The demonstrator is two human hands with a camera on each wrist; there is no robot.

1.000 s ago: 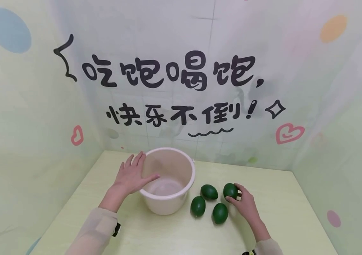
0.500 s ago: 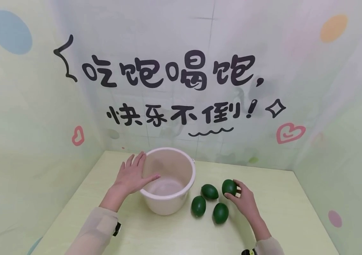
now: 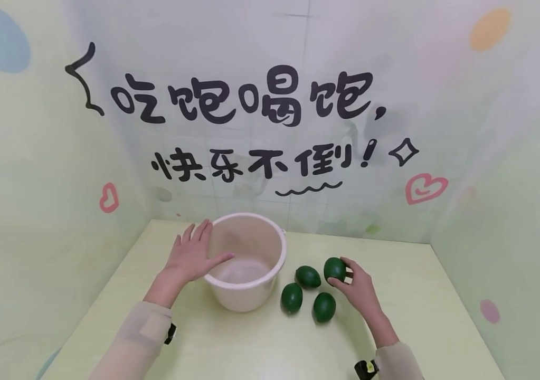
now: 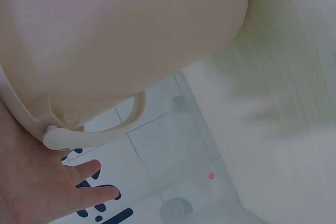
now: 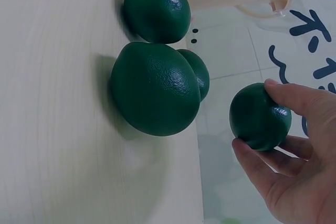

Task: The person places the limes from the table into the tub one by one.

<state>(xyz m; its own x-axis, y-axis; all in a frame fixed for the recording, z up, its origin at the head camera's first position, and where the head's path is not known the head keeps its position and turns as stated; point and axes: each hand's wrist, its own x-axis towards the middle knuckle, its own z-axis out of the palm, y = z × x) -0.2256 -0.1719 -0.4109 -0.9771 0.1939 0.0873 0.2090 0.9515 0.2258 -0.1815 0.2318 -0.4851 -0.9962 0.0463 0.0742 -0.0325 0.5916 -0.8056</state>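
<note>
My right hand [image 3: 362,292] pinches a dark green lime [image 3: 334,271] between thumb and fingertips. In the right wrist view this held lime [image 5: 260,116] appears raised beside the table. Three more limes lie on the tabletop: one at the back [image 3: 308,276], one on the left [image 3: 291,298] and one at the front [image 3: 324,307]. My left hand [image 3: 189,258] rests at the left rim of a pale pink bucket [image 3: 245,298], its fingers straight and its thumb stretched over the opening. The left wrist view shows the bucket's wall [image 4: 131,30] and its handle [image 4: 100,137] close beside that hand's fingers.
The bucket stands upright on a light wooden table [image 3: 260,348], left of the limes. A printed curtain [image 3: 270,42] with black lettering rises behind the table and along both sides. A black band [image 3: 366,369] is on my right wrist.
My right hand has lifted the lime slightly and moved it a little left, toward the bucket. The left hand stays on the rim. The head view has shifted slightly.
</note>
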